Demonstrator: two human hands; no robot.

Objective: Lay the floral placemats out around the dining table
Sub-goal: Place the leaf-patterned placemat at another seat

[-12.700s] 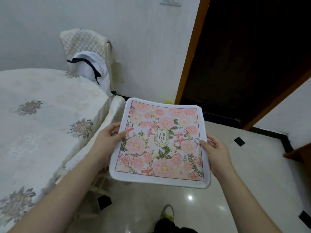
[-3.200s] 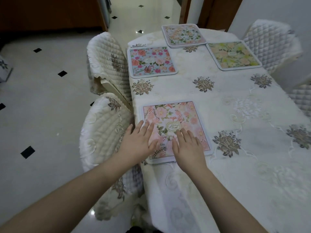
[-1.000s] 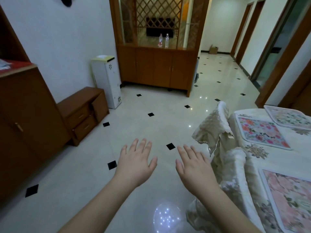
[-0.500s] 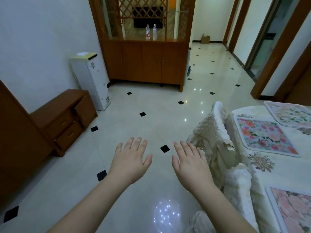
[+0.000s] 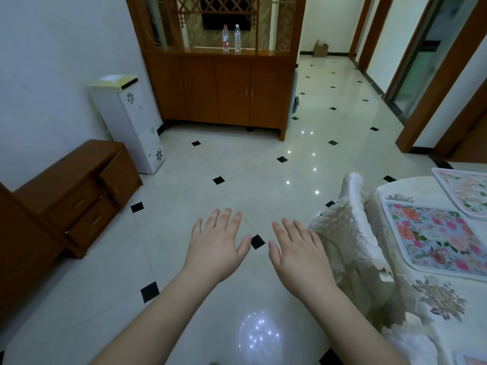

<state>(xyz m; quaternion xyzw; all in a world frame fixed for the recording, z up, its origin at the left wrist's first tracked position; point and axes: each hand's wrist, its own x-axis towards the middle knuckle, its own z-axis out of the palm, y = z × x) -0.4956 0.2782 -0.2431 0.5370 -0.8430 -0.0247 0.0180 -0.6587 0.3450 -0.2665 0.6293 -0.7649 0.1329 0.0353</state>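
Over the tiled floor [image 5: 210, 167], away from the desk [image 5: 434, 306], I see both hands stretched out with the palms down. The left hand [image 5: 217, 246] has its fingers straight and a little spread, and it holds nothing. The right hand [image 5: 300, 252] is the same, flat and relaxed, with nothing in it, and its outer side is near the quilted cover of a chair [image 5: 350, 233] that stands against the desk's left edge. On the desk, which has a white embroidered cloth, a blue floral placemat [image 5: 434, 237] lies flat close to that left edge. A paler floral placemat [image 5: 466, 192] lies at the far end of the desk, and its near corner is just beside the blue one. At the near edge of the desk only a small corner of another placemat [image 5: 471, 360] is visible. Far behind the hands stands a wooden cabinet [image 5: 224, 88] with two bottles [image 5: 231, 38] on its shelf, and a white narrow unit [image 5: 131, 125] is at the wall.
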